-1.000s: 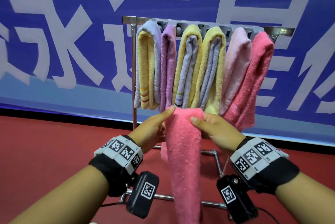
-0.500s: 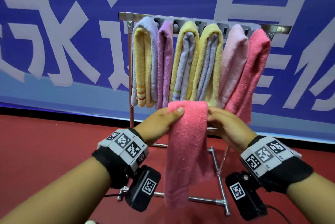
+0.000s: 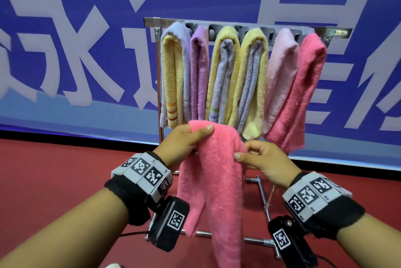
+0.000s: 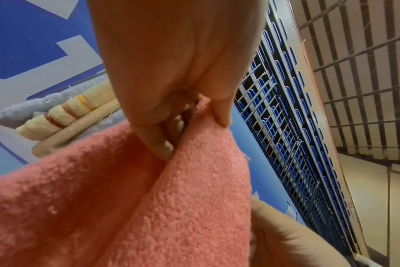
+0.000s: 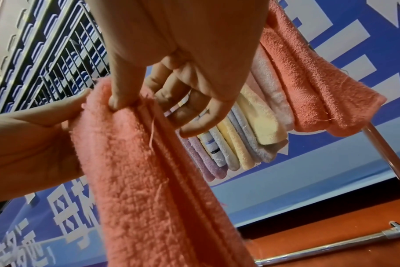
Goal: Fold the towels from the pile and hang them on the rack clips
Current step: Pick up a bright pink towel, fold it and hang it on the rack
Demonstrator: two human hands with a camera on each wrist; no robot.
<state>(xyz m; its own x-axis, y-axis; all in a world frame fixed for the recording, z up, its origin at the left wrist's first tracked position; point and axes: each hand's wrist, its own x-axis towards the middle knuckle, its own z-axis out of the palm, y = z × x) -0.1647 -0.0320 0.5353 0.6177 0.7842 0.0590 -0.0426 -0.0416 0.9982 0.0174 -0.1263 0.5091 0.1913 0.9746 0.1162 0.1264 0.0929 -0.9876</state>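
A pink towel [image 3: 213,180] hangs lengthwise in front of me, folded into a long strip. My left hand [image 3: 184,144] pinches its top left corner, thumb lying across the front. My right hand [image 3: 260,159] pinches the towel's right edge a little lower, thumb on the front. In the left wrist view the thumb and fingers [image 4: 162,144] clamp the pink towel [image 4: 126,207]. In the right wrist view the thumb [image 5: 119,101] presses into the towel [image 5: 149,180] while the other fingers curl behind it. Behind stands the metal rack [image 3: 338,32] with several folded towels [image 3: 225,76] hanging from its clips.
The rack's top bar is filled from left to right with yellow, lilac, purple, pale pink and pink towels. Its chrome feet [image 3: 267,241] lie on the red floor [image 3: 65,180] just under my hands. A blue banner [image 3: 65,50] stands close behind the rack.
My right hand slid from the towel's top corner down its right edge and drew it inward. The towel's top now bunches toward my left hand.
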